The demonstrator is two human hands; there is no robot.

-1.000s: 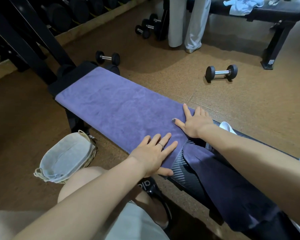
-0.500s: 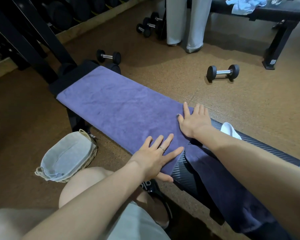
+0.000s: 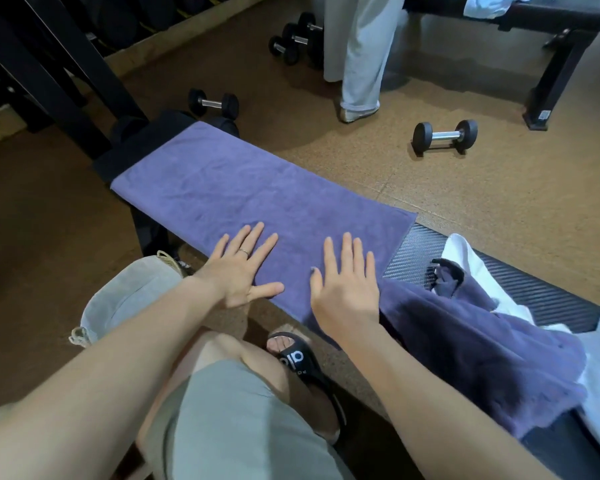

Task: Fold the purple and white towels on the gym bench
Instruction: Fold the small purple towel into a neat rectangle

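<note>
The flat purple terry towel [image 3: 243, 192] lies spread along the black padded gym bench [image 3: 499, 278], its long axis running from the far left end toward the near right. We have both hands at its near right end. Our left hand [image 3: 238, 271] lies flat, fingers straight and spread, on the near long edge; our right hand [image 3: 347, 282] lies flat just beside it to the right, fingers straight, close to the towel's short right edge. Neither grasps anything — both press on cloth.

The bulk of the towel stretches away from us to the far left, so we judge a fold would carry this near right end leftward along the long axis. The right hand is nearer the short edge and its near corner; the left is better placed as anchor.

Just right of the right hand sits a crumpled second purple towel [image 3: 482, 351] over a bunched white towel [image 3: 465, 258] — both unfolded.
</note>
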